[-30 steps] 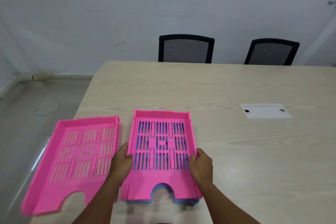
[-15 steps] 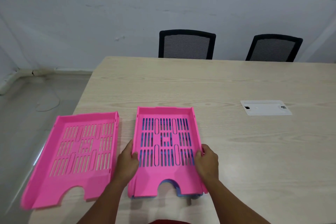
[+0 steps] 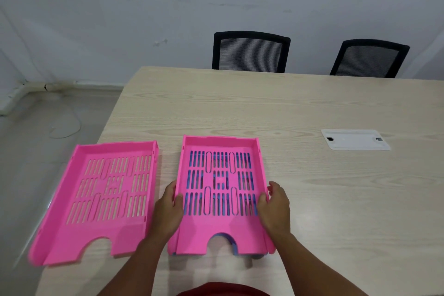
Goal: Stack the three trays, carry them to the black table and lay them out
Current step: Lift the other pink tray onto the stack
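Observation:
A pink slotted tray sits on top of a blue tray, which shows only through the slots and at the front notch. My left hand grips the pink tray's left wall and my right hand grips its right wall. A second pink tray lies flat to the left, at the table's left edge, apart from my hands.
The trays rest on a light wooden table. A white cable-port cover lies flush at the right. Two black mesh chairs stand at the far edge. Grey floor lies to the left.
The stacked pink and blue trays and both hands have shifted slightly to the right and away from me. The view has tilted a little. The left pink tray stays in place.

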Demonstrator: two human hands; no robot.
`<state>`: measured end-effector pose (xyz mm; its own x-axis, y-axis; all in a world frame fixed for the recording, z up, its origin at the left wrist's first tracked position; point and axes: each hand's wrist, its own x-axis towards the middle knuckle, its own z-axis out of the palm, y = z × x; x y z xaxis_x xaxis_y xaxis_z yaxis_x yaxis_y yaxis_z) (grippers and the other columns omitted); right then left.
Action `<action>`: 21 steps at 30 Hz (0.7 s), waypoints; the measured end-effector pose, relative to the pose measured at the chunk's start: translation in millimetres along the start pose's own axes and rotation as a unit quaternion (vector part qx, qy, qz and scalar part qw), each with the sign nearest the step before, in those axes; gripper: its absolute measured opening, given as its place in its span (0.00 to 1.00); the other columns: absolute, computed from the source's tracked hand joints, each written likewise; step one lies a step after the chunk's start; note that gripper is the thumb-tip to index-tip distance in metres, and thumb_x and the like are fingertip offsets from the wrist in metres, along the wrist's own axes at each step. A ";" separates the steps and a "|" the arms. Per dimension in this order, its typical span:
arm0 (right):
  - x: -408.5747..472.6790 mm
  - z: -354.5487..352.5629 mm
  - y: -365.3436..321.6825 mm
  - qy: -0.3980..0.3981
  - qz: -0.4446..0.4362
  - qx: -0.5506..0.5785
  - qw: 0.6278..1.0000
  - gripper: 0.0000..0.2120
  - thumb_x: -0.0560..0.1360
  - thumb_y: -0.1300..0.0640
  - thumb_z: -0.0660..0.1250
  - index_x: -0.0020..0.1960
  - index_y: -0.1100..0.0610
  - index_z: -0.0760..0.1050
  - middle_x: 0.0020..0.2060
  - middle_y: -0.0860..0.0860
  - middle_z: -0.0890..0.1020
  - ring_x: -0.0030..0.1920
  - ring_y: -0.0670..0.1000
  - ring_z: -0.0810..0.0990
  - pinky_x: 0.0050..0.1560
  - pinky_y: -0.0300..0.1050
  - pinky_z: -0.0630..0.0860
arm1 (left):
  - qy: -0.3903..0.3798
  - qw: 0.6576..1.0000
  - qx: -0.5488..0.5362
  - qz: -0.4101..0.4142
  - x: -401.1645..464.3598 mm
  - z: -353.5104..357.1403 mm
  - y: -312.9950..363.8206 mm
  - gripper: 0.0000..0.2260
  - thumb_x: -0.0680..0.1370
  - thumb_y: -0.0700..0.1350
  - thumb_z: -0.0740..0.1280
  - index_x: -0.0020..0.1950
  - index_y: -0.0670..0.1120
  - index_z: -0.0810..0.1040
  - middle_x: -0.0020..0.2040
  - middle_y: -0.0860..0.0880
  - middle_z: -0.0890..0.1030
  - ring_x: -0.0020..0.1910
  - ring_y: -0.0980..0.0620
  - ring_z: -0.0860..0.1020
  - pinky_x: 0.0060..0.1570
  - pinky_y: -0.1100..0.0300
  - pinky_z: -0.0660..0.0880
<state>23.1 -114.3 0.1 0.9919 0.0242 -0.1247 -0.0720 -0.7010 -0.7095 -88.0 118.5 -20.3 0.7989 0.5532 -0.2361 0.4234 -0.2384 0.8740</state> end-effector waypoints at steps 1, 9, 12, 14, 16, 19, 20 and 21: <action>1.7 -1.0 -2.6 0.013 -0.015 -0.012 1.000 0.20 0.79 0.61 0.62 0.70 0.62 0.71 0.61 0.57 0.79 0.62 0.57 0.78 0.62 0.53 0.76 | 0.009 1.000 -0.005 0.000 1.7 -3.6 -0.1 0.19 0.84 0.42 0.58 0.76 0.48 0.65 0.64 0.42 0.80 0.58 0.43 0.81 0.57 0.45 0.79; 11.8 24.4 -47.0 -0.015 -0.131 -0.025 0.991 0.20 0.80 0.62 0.62 0.71 0.63 0.72 0.67 0.59 0.78 0.68 0.58 0.75 0.70 0.50 0.70 | 0.046 0.999 -0.004 0.024 13.8 -33.6 -5.6 0.16 0.81 0.39 0.62 0.70 0.44 0.72 0.68 0.45 0.78 0.63 0.49 0.77 0.62 0.56 0.71; 3.6 49.4 -70.9 -0.049 -0.161 -0.014 0.986 0.20 0.80 0.62 0.62 0.72 0.64 0.72 0.69 0.60 0.77 0.70 0.58 0.74 0.73 0.49 0.66 | 0.080 0.996 0.006 0.042 16.7 -49.8 -10.5 0.14 0.81 0.38 0.63 0.66 0.44 0.75 0.63 0.45 0.81 0.56 0.52 0.79 0.57 0.59 0.72; -4.9 68.9 -87.8 -0.068 -0.183 -0.002 0.981 0.20 0.80 0.63 0.63 0.71 0.65 0.72 0.68 0.61 0.78 0.69 0.58 0.75 0.72 0.48 0.67 | 0.105 0.993 0.008 0.045 18.6 -65.0 -15.6 0.13 0.80 0.38 0.63 0.65 0.44 0.76 0.60 0.46 0.82 0.54 0.52 0.79 0.55 0.60 0.73; -14.6 89.7 -105.0 -0.090 -0.203 0.000 0.975 0.19 0.80 0.64 0.63 0.70 0.66 0.73 0.67 0.62 0.78 0.68 0.59 0.76 0.72 0.50 0.68 | 0.129 0.991 0.011 0.044 18.9 -83.7 -22.8 0.13 0.80 0.38 0.63 0.64 0.45 0.76 0.59 0.47 0.82 0.52 0.52 0.79 0.54 0.60 0.74; -31.2 120.2 -130.2 -0.126 -0.228 0.007 0.965 0.20 0.80 0.64 0.63 0.71 0.66 0.72 0.68 0.61 0.78 0.69 0.59 0.75 0.73 0.50 0.68 | 0.167 0.985 0.015 0.040 16.8 -116.8 -39.4 0.13 0.80 0.38 0.64 0.64 0.44 0.76 0.60 0.47 0.82 0.58 0.50 0.79 0.58 0.55 0.74; -37.2 130.3 -137.9 -0.139 -0.234 0.010 0.962 0.20 0.80 0.63 0.63 0.71 0.66 0.72 0.68 0.61 0.78 0.69 0.58 0.75 0.73 0.50 0.68 | 0.179 0.983 0.016 0.037 16.1 -128.6 -45.9 0.13 0.80 0.38 0.64 0.64 0.44 0.76 0.60 0.46 0.82 0.60 0.49 0.78 0.61 0.53 0.74; -43.4 140.0 -145.2 -0.153 -0.237 0.011 0.959 0.21 0.80 0.63 0.63 0.72 0.66 0.71 0.68 0.60 0.77 0.69 0.59 0.75 0.73 0.51 0.68 | 0.189 0.981 0.020 0.033 15.4 -139.9 -52.4 0.14 0.80 0.37 0.64 0.64 0.44 0.76 0.62 0.46 0.81 0.62 0.49 0.78 0.64 0.51 0.74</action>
<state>-24.1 86.2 11.4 0.8371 0.5466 0.0204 0.3741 -0.5450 -0.7503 -157.6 251.1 -10.4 0.6121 0.7908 0.0018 0.3991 -0.3109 0.8626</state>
